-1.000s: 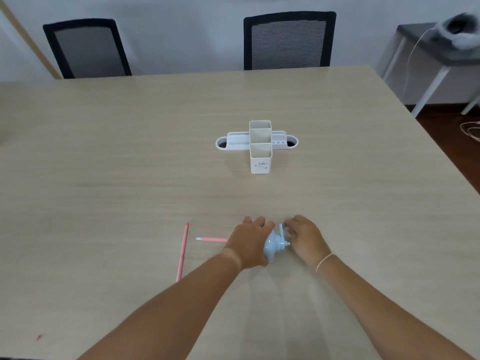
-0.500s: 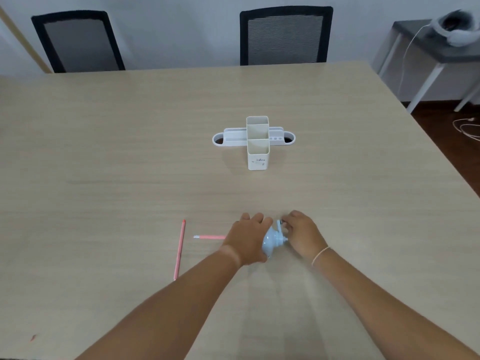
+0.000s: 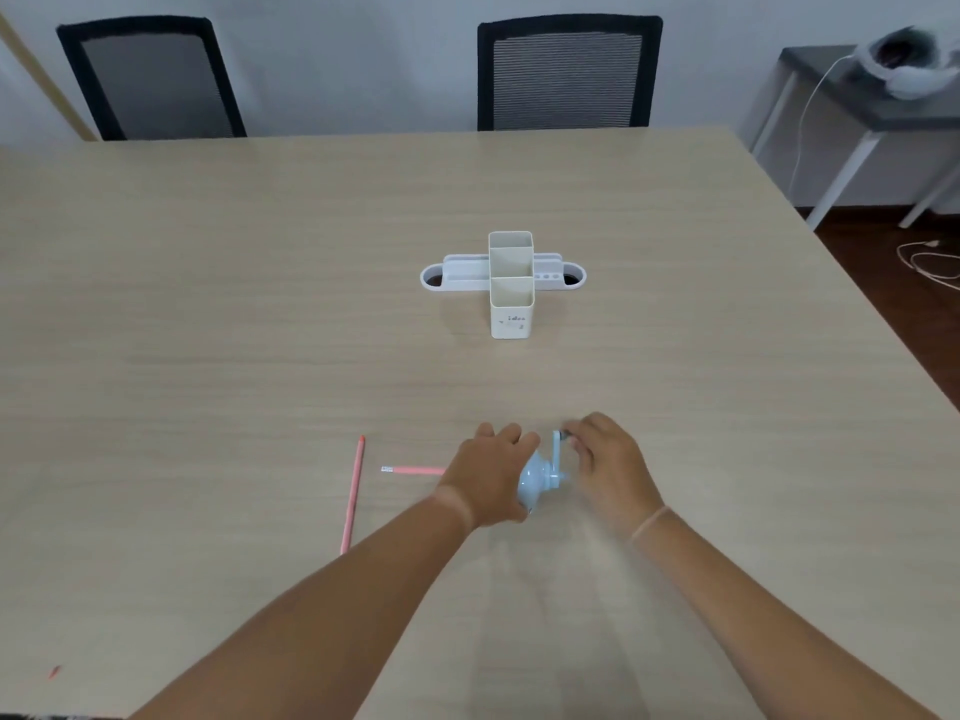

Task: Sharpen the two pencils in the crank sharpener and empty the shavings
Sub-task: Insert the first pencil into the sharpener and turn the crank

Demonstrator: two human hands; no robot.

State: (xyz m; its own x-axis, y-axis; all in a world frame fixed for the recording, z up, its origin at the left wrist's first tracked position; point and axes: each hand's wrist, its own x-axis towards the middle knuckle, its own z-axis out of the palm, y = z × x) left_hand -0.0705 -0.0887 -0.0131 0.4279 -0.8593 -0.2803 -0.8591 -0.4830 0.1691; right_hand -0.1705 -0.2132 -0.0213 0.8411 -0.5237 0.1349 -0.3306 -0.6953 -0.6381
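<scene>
A pale blue crank sharpener (image 3: 535,485) sits on the wooden table (image 3: 260,304) near me. My left hand (image 3: 488,472) covers its body and grips it. My right hand (image 3: 605,452) pinches the knob of the crank handle (image 3: 557,449), which points up and away. One pink pencil (image 3: 415,470) sticks out to the left from under my left hand, its front end hidden in the sharpener. A second pink pencil (image 3: 353,493) lies loose on the table further left, pointing away from me.
A white desk organiser (image 3: 509,283) stands in the middle of the table. Two black chairs (image 3: 569,70) are at the far edge. A small side table (image 3: 852,106) with headphones is at the right. A small red scrap (image 3: 54,671) lies near the table's front left.
My right hand has carried the crank handle round, from low beside the sharpener to pointing up. My left hand and both pencils stay in place.
</scene>
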